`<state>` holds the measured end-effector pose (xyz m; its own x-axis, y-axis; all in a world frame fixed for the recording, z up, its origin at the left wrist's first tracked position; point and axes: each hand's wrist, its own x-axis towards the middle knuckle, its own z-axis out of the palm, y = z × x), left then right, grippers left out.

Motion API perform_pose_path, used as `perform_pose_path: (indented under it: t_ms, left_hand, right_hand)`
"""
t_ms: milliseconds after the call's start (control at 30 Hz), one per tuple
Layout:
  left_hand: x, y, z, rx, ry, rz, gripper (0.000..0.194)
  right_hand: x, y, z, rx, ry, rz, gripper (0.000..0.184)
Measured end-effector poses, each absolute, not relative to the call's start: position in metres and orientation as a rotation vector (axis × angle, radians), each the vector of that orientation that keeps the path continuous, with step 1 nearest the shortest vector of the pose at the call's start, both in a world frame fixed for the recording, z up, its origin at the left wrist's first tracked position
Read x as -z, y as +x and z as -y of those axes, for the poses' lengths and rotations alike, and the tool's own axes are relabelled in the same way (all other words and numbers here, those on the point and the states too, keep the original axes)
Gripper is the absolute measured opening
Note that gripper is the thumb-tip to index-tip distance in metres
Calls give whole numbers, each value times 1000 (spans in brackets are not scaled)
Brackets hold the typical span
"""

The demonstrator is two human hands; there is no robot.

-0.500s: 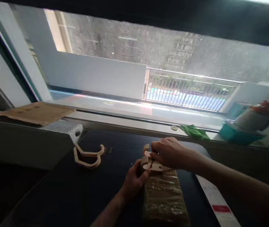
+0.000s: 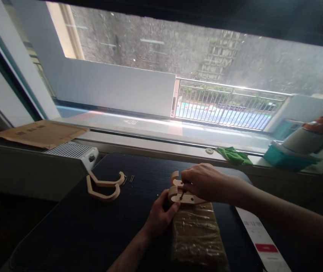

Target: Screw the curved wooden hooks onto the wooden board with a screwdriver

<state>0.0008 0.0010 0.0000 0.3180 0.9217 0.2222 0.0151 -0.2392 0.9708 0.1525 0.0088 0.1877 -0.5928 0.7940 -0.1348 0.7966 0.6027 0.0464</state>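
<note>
My left hand (image 2: 161,214) is closed at the curled end of a pale wooden hook (image 2: 189,199), its thumb pressed against the near side. The hook lies across the far end of a block wrapped in brown, shiny film (image 2: 197,238). Bent over that hook, my right hand (image 2: 199,181) pinches a thin dark metal shaft (image 2: 182,194) whose tip meets a hole in the wood. I cannot tell whether it is a screw or a tool. A second hook (image 2: 174,177) sits just behind, partly covered by my right hand.
Two more wooden hooks (image 2: 103,193) lie at the table's left, beside a few small screws (image 2: 132,178). A phone (image 2: 263,238) is at the right. Along the windowsill are a green cloth (image 2: 233,155), a tape roll (image 2: 209,150) and a teal container (image 2: 289,156).
The view has shifted slightly. Both hands keep their places on the hook, and the dark shaft stays at the same hole.
</note>
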Motion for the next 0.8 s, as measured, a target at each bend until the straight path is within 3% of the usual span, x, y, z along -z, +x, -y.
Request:
perform_pose_path:
  t_ms: [200, 467, 800]
  left_hand:
    - [-2, 1, 0, -1103, 1550, -873, 24]
    - [-2, 1, 0, -1100, 1544, -879, 23]
    - [1, 1, -1, -1085, 1530, -889, 21]
  right_hand:
    - [-183, 152, -10, -28, 1472, -2610, 29]
    - [-202, 151, -8, 77, 1260, -2651, 16]
    - [-183, 155, -9, -1, 1454, -2638, 24]
